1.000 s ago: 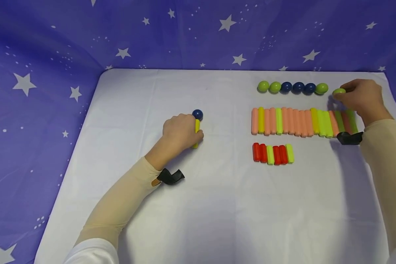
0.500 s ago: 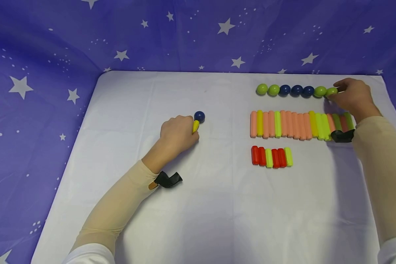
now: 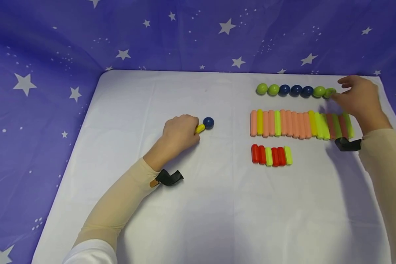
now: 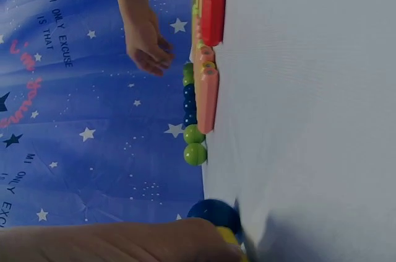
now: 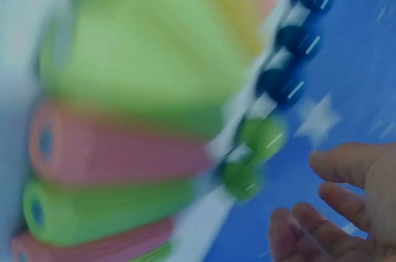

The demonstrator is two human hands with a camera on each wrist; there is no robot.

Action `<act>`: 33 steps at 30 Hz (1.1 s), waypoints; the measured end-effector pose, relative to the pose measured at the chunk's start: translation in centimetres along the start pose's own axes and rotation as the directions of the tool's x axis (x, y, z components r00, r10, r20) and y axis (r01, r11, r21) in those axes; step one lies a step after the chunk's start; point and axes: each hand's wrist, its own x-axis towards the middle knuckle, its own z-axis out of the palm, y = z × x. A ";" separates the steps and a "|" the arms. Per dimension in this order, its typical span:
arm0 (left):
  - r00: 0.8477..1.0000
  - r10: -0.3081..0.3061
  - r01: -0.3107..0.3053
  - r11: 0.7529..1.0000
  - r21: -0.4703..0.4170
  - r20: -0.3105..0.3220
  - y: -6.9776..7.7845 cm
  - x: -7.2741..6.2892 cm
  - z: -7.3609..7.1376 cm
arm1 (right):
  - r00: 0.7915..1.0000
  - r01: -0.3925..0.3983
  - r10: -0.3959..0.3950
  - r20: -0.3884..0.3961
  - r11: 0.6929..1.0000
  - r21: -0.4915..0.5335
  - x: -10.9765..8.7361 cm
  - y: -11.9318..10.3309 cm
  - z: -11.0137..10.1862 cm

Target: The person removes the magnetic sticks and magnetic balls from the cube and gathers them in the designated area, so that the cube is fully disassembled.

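My left hand (image 3: 180, 132) pinches a yellow tube-shaped bead (image 3: 200, 128), most of it hidden by the fingers. A round dark blue bead (image 3: 208, 123) lies just off its far end. In the left wrist view that blue bead (image 4: 213, 212) shows past the hand at the bottom. To the far right, my right hand (image 3: 361, 96) hovers beside the last green round bead (image 3: 329, 92) of a row of green and blue ones. Its fingers (image 5: 346, 166) are spread and hold nothing in the right wrist view, apart from the green bead (image 5: 241, 181).
Below the round beads lies a long row of pink, yellow and green tube beads (image 3: 288, 124), its right end partly under my right forearm's shadow. A shorter row of red and yellow-green pieces (image 3: 272, 156) sits nearer. A starry blue cloth (image 3: 184, 36) rises behind the white table (image 3: 198, 220).
My right hand set a green bead against the row's right end, then let go and drew back slightly. By the left hand, the yellow bead has turned and the blue bead moved right and nearer.
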 end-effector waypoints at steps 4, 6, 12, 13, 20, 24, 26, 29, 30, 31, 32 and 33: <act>0.998 0.054 -0.054 0.999 -0.011 0.030 0.1 -0.3 -0.4 | 0.968 0.243 -0.244 -0.054 0.970 -0.028 -4.1 -4.8 1.1; 0.995 0.088 -0.088 0.996 -0.014 0.054 0.2 -0.4 -0.6 | 0.923 0.382 -0.383 -0.041 0.924 -0.026 -6.7 -7.6 2.2; 0.951 0.278 -0.277 0.960 -0.028 0.137 0.6 -0.6 -0.8 | 0.715 0.673 -0.676 0.180 0.735 0.083 -14.6 -14.9 8.0; 0.936 0.321 -0.321 0.947 -0.021 0.142 0.7 -0.6 -0.7 | 0.694 0.684 -0.688 0.211 0.722 0.104 -15.6 -15.7 9.0; 0.861 0.484 -0.494 0.869 0.031 0.154 1.1 -0.5 -0.2 | 0.681 0.714 -0.716 0.152 0.695 0.078 -18.4 -18.6 14.3; 0.852 0.500 -0.515 0.854 0.075 0.154 1.3 -0.6 -0.1 | 0.671 0.736 -0.735 0.097 0.676 0.037 -19.0 -18.9 14.9; 0.845 0.509 -0.526 0.846 0.087 0.162 1.5 -0.7 -0.2 | 0.674 0.733 -0.733 0.092 0.679 0.034 -19.2 -18.8 14.7; 0.853 0.495 -0.515 0.849 0.118 0.167 1.7 -0.8 -0.3 | 0.686 0.716 -0.716 0.132 0.696 0.054 -19.7 -18.1 14.3; 0.858 0.486 -0.508 0.853 0.124 0.167 1.6 -0.8 -0.3 | 0.692 0.706 -0.706 0.153 0.705 0.064 -19.9 -17.7 14.1; 0.863 0.477 -0.498 0.858 0.125 0.165 1.4 -0.8 -0.4 | 0.695 0.698 -0.699 0.169 0.713 0.074 -20.2 -17.3 14.0; 0.870 0.466 -0.487 0.865 0.125 0.160 1.3 -0.9 -0.6 | 0.697 0.693 -0.695 0.178 0.716 0.083 -20.5 -16.8 13.9; 0.877 0.455 -0.473 0.872 0.122 0.153 1.1 -0.9 -0.7 | 0.696 0.691 -0.694 0.184 0.717 0.091 -20.8 -16.3 13.8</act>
